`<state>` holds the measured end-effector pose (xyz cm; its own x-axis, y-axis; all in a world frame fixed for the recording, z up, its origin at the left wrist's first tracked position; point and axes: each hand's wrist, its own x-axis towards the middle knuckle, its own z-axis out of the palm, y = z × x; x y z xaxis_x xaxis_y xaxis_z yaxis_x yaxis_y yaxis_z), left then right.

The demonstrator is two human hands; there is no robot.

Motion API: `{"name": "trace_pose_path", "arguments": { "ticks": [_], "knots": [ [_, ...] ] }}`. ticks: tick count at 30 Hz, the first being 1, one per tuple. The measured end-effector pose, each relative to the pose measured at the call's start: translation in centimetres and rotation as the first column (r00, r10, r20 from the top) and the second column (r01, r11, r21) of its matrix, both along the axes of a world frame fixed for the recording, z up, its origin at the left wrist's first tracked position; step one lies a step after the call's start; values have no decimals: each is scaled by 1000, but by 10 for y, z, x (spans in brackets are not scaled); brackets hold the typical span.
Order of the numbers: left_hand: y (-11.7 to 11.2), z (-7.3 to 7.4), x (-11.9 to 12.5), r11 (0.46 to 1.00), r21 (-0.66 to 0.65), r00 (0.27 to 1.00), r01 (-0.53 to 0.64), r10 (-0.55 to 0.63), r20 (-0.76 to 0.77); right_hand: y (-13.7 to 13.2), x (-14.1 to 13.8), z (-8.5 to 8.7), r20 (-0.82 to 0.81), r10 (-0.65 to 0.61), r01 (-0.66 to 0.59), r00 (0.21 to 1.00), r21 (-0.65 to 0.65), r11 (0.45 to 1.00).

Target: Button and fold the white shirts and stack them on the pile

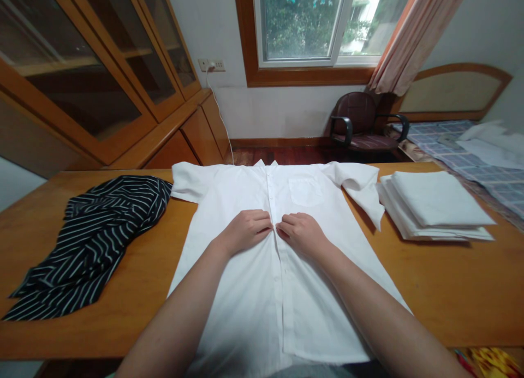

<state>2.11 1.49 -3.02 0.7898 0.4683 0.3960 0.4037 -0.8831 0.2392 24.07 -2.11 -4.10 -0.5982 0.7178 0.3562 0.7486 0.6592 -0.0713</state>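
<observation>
A white short-sleeved shirt point(241, 291) lies front side up across the table, its collar at the far edge and its hem towards me. My left hand point(250, 229) and my right hand point(301, 231) meet at the middle of its front opening. Fingers of both hands are pinched on the two edges of the button placket. Above them the placket lies closed; below, the edges hang apart with a few buttons showing. The button between my fingertips is too small to make out.
A black striped garment point(102, 236) lies crumpled on the wooden table point(143, 307) at left. Folded white cloths point(438, 203) are stacked at right. Beyond stand a glass-doored cabinet point(164, 111), an office chair point(360, 121) and a bed with a checked cover point(446, 149).
</observation>
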Motion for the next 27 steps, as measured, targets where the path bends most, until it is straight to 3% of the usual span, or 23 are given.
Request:
{"name": "trace_pose_path", "arguments": {
  "ticks": [27],
  "knots": [
    [0,1,1,998,-44,999,-34,35,16,1,2,-5,-34,34,-31,999,85,996]
  ]
}}
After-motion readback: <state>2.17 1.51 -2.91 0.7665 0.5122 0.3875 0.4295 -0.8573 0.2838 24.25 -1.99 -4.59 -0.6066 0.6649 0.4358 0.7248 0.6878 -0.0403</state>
